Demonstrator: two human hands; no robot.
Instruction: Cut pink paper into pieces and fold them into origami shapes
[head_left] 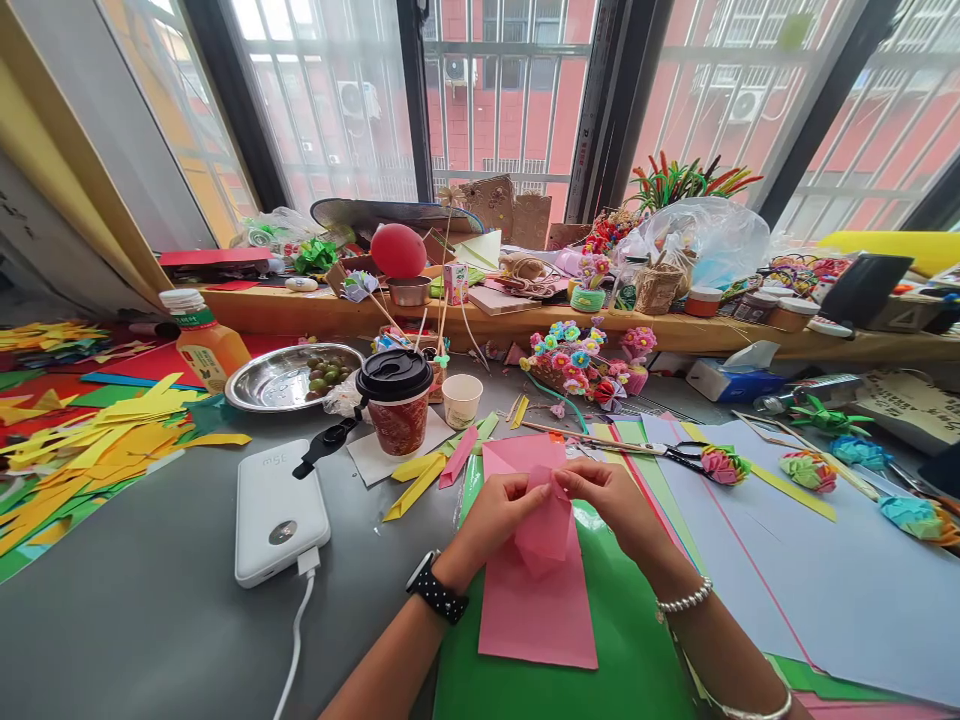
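Between my two hands is a folded piece of pink paper (pixel 544 535), raised a little above the table. My left hand (pixel 506 512) pinches its left side between thumb and fingers. At its upper right edge, my right hand (pixel 606 495) has thumb and fingertips closed on the same piece. Beneath lies a flat pink paper sheet (pixel 536 625), resting on a glossy green sheet (pixel 630 640). Folded yellow strips (pixel 416 480) and a folded pink strip (pixel 457 457) lie to the left of my hands.
A white power bank (pixel 281 515) with a cable lies left. Behind it stand a lidded coffee cup (pixel 395 405), a paper cup (pixel 462 400) and a metal plate (pixel 255 385) with fruit. Scissors (pixel 679 455) and paper flowers (pixel 806 470) lie right. Cut paper strips (pixel 112 440) cover the far left.
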